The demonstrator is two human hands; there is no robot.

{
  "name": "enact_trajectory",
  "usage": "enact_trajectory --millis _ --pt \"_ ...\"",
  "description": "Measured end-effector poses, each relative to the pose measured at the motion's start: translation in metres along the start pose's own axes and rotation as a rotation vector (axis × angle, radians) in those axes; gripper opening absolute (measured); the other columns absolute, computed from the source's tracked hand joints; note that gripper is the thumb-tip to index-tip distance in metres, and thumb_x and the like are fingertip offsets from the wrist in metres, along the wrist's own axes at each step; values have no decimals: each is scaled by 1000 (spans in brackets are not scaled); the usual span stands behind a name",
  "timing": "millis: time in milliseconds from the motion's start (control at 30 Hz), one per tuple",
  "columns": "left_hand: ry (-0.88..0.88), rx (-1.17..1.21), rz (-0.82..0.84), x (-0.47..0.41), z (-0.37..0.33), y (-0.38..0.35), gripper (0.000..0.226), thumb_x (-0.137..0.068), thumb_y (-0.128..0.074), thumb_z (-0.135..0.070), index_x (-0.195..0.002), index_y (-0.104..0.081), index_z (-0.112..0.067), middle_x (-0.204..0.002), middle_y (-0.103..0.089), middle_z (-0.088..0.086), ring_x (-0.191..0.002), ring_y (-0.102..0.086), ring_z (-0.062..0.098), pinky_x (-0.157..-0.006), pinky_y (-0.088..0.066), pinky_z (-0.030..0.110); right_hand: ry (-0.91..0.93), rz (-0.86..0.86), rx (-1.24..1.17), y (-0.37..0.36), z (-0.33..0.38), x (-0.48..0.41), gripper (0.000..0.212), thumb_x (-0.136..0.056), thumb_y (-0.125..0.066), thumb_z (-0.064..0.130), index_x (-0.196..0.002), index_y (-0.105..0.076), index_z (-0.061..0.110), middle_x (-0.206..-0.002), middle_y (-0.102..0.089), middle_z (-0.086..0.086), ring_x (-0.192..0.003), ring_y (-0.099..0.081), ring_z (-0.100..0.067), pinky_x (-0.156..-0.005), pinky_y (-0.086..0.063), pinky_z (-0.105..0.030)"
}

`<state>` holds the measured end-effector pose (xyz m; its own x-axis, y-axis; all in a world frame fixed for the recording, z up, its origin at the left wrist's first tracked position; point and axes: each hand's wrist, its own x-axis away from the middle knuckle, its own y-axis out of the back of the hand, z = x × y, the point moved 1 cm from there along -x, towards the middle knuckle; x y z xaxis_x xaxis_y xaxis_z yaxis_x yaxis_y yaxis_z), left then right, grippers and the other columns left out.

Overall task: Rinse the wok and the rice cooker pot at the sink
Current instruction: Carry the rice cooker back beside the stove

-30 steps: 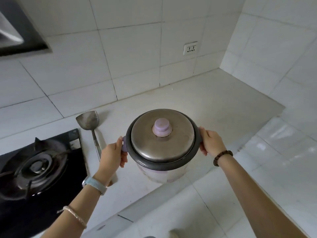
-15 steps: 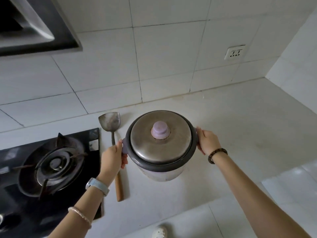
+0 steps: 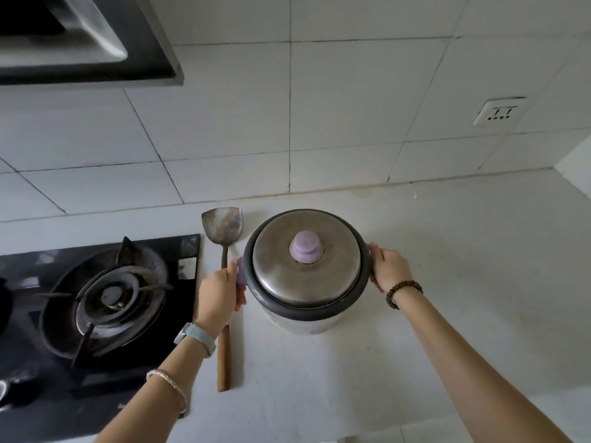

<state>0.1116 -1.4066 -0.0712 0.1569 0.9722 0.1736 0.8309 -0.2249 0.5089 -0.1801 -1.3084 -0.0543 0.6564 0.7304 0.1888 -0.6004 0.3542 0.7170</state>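
Observation:
The rice cooker (image 3: 303,318) has a white body, a dark grey rim and a steel lid (image 3: 307,282) with a lilac knob. It is over the white counter, right of the stove; whether it touches the counter I cannot tell. My left hand (image 3: 219,290) grips its lilac left side handle. My right hand (image 3: 388,268) grips the right side handle. No wok and no sink are in view.
A metal spatula with a wooden handle (image 3: 224,251) lies on the counter (image 3: 463,282) just left of the cooker, partly under my left wrist. A black gas stove (image 3: 102,298) fills the left. A range hood (image 3: 80,39) hangs above it. A wall socket (image 3: 499,111) is upper right.
The cooker, held in both hands, has come in from the counter's edge to a spot beside the spatula. The view has turned left toward the stove.

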Motion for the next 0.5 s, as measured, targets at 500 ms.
enact_trajectory --millis 500 --pt "78 -58 -67 -1 -9 -19 73 -104 -27 -41 -49 -57 -4 -34 -52 1 -30 -46 6 -43 -41 11 1 80 -4 -4 -9 -33 64 -104 -26 40 -54 -53 11 -31 -45 3 -41 -49 -19 -48 -36 -25"
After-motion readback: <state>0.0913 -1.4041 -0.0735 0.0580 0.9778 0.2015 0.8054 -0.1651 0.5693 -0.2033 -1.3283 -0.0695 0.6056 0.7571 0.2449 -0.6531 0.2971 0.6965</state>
